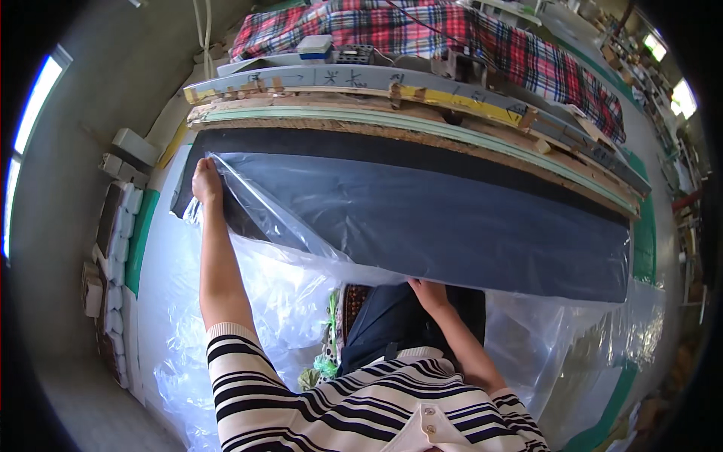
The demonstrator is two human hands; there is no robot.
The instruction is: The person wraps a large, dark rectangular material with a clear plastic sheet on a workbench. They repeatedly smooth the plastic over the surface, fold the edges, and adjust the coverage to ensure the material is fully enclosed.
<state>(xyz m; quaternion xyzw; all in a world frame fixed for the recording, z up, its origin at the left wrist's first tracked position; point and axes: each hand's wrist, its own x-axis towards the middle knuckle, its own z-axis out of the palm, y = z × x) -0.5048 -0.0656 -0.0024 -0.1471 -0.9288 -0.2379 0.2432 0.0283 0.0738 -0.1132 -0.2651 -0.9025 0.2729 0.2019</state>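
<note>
A clear plastic sheet point(452, 218) lies over a long dark work surface point(301, 143) in front of me. My left hand point(205, 181) is closed on the sheet's left corner, at the surface's left end. From that hand a loose fold of the film slants toward the middle of the near edge. My right hand point(429, 294) is at the near edge, around the middle, pinching the film there; its fingertips are partly hidden. More clear film hangs in crumpled folds below the edge on both sides of my lap.
Behind the surface run a wooden ledge point(361, 124) and a long grey metal beam point(324, 79). A small blue-and-white box point(315, 49) sits on the beam. Red plaid cloth point(361, 26) covers something farther back. White bundles point(120, 264) are stacked by the left wall.
</note>
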